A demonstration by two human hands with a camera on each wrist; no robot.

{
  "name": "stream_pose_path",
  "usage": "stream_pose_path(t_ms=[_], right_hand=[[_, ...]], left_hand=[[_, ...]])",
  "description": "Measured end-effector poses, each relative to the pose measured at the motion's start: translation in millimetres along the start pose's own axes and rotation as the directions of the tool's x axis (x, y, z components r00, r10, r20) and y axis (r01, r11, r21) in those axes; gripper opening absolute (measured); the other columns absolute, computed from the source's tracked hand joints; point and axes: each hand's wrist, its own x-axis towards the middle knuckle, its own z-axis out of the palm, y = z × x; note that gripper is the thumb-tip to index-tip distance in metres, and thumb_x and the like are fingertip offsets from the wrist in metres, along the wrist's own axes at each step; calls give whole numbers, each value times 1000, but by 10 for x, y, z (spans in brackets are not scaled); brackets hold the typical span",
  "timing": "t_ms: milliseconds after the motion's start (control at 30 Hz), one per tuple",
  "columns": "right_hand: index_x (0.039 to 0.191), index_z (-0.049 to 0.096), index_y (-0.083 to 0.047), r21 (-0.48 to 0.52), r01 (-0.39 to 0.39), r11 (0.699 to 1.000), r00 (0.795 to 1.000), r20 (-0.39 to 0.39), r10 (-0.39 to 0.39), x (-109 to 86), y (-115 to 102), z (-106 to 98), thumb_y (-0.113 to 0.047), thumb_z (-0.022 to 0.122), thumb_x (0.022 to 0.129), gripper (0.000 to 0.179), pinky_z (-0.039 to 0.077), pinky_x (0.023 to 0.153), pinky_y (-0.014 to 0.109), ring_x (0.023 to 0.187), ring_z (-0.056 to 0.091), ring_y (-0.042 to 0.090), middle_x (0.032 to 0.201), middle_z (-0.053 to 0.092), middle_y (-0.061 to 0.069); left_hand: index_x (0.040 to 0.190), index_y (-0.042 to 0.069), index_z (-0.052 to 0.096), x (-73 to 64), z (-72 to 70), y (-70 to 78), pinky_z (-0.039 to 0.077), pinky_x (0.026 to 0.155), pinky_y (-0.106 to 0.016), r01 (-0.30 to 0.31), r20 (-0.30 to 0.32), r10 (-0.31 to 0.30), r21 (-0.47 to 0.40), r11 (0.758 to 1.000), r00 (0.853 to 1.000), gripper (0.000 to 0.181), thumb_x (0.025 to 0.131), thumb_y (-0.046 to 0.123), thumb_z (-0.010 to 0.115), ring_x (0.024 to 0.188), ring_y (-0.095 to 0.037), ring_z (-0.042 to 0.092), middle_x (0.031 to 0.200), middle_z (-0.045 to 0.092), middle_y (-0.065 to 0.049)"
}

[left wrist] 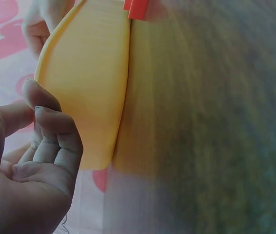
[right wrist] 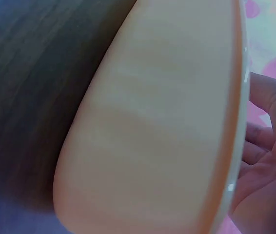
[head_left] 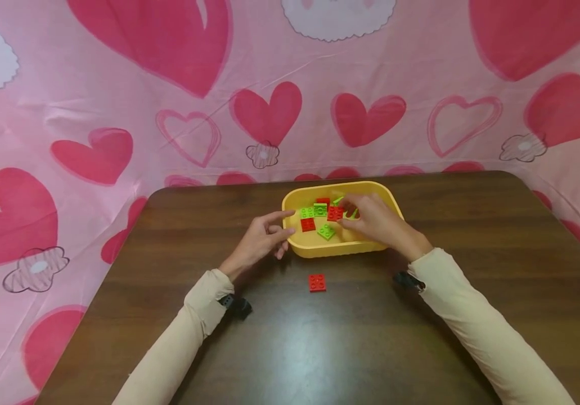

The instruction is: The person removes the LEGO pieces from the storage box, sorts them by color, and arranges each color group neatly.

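A yellow tray [head_left: 342, 249] stands toward the back of the table, with several small red and green toy building bricks inside. My left hand [head_left: 264, 235] grips the tray's left rim, thumb and index finger against it and the other fingers curled below. My right hand [head_left: 378, 222] reaches over the tray from the right. Its thumb and index finger pinch a red brick [head_left: 335, 213] at the brick's right end. Close by lie a green brick [head_left: 326, 231] and another red brick [head_left: 308, 224]. In the right wrist view the tray wall [right wrist: 152, 122] hides the right fingertips.
One red brick [head_left: 317, 283] lies on the brown wooden table [head_left: 290, 349] in front of the tray. Behind the table hangs a pink cloth [head_left: 315, 67] with hearts. Each wrist carries a black strapped camera.
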Motion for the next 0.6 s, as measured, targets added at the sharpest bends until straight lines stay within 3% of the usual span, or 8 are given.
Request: stream_pose_path(t_ms=[400,600], right_hand=[[115,69,-1,-18,38,999,999,0,-38,-280,-83,-18,-18,80,85,37,59,78,39,88,65,22,101,72,8],[121,67,0,-32,57,998,998,-17,-58,-366,-126,5,-20,81,84,44,57,85,42,94,65,25,110,71,11]], left_hand=[[146,9,50,-5,-7,43,53,52,-27,24,-2,-24,12,1000,1000,53,96,13,67,50,-22,55,70,62,-14],[145,6,50,-9,-3,53,53,52,-27,10,2,-10,1,1000,1000,52,96,13,68,50,-20,55,69,62,-14]])
